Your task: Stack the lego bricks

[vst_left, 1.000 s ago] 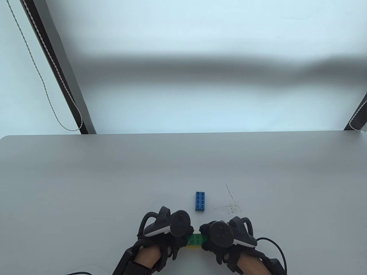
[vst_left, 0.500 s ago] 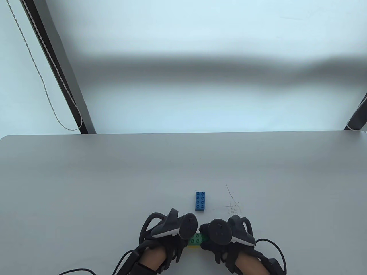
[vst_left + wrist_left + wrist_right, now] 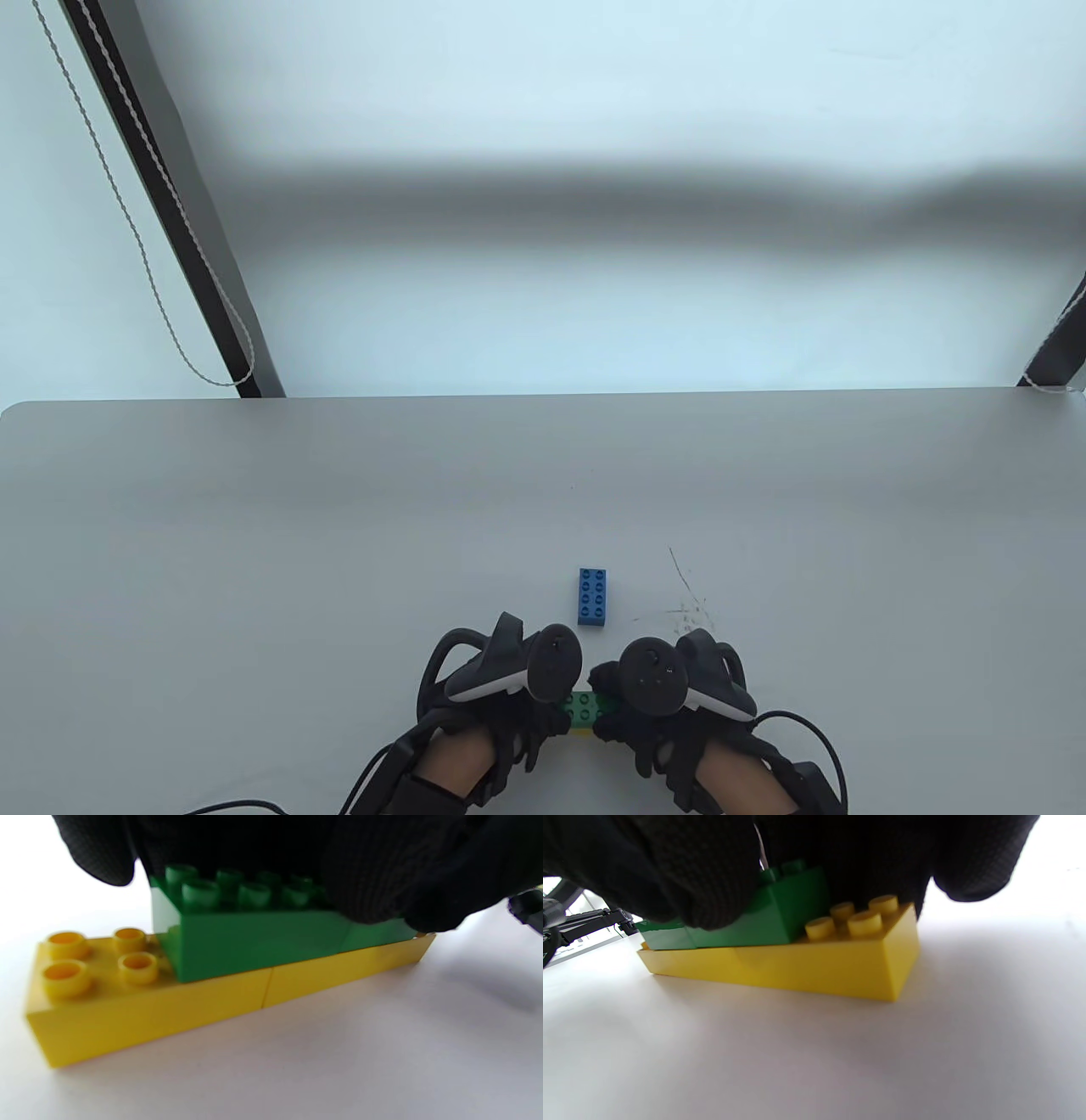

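A green brick (image 3: 585, 704) sits on a row of two yellow bricks (image 3: 580, 730) near the table's front edge, between my hands. In the left wrist view the green brick (image 3: 254, 942) straddles the seam between the yellow bricks (image 3: 127, 1010), leaving several yellow studs bare at one end. My left hand (image 3: 543, 717) has its fingers (image 3: 373, 878) lying over the green brick's top. My right hand (image 3: 615, 722) presses its fingers (image 3: 683, 878) on the green brick (image 3: 780, 916) above the yellow row (image 3: 818, 967). A blue brick (image 3: 593, 597) lies alone just beyond the hands.
The grey table (image 3: 254, 552) stretches far to the left, right and back. Faint scratch marks (image 3: 687, 607) lie right of the blue brick. A glove cable (image 3: 814, 730) trails from my right wrist, and black frame posts (image 3: 170, 221) stand behind the table.
My left hand has shifted a little to the right, closer to my right hand, over the green brick. The stack and the blue brick have stayed in place.
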